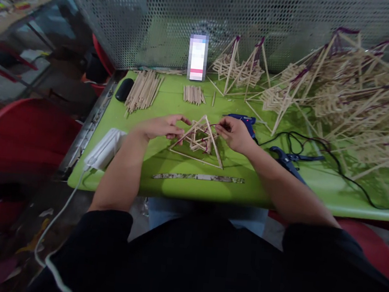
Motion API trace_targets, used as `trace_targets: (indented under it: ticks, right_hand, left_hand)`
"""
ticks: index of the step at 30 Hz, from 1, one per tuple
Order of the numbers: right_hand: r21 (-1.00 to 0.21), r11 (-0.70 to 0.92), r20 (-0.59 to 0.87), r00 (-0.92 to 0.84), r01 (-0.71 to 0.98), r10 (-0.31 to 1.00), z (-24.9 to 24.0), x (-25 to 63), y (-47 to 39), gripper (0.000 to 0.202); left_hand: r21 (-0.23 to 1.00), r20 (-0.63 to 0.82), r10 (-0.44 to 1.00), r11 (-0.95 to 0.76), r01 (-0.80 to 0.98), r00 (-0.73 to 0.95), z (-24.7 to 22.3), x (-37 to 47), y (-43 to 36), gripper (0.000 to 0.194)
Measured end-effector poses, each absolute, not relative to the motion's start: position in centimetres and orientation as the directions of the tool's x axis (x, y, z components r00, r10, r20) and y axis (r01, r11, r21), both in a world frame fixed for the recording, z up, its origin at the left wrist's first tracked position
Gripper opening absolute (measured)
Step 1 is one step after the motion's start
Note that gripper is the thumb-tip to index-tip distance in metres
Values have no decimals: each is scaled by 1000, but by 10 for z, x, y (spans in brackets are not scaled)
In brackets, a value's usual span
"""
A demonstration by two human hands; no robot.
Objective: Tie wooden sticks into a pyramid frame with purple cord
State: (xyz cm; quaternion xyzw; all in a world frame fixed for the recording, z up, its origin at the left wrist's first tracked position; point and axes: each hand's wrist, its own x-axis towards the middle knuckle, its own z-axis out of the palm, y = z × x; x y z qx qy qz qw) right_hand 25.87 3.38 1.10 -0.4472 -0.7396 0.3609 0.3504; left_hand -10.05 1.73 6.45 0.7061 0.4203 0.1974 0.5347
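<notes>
Head view: the right hand [230, 131] pinches a dark red string [211, 126] between thumb and fingers, and right there between the two hands sits the stick pyramid [200, 143]! Left hand [169, 126], fingers apart and loosely curled, is at its other side; touching or not, one cannot tell. Just beyond the right hand, a blue glue gun [248, 120]; beyond the left, short sticks [194, 95].

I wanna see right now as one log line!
left hand: open at frame's left side | right hand: pinching dark cord | frame: on table | glue gun: beyond right hand
</notes>
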Motion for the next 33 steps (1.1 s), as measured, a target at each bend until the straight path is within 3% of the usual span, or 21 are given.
trace_targets:
  ticks: [4,7,13,20,29,33]
  right_hand:
    - [-849,348,225,-322,399,920,17,259,29,32]
    - [-868,333,224,-309,368,924,19,260,27,29]
    - [-939,273,202,-305,210,931,29,259,19,42]
    - [-969,227,187,-321,94,929,57,253,5,36]
    - [-948,209,135,-292,240,947,52,252,8,50]
    - [-923,227,144,-270,311,952,39,254,9,38]
  left_hand:
    - [926,-286,810,97,365,512,61,-99,20,59]
    - [922,-316,820,147,359,477,60,-94,21,51]
    - [970,-149,910,58,236,388,64,-84,15,23]
    - [992,-25,964,-9,125,266,71,-82,9,16]
    - [946,-104,959,13,325,265,76,-79,4,11]
    - [907,-107,951,-25,420,289,73,-82,5,12]
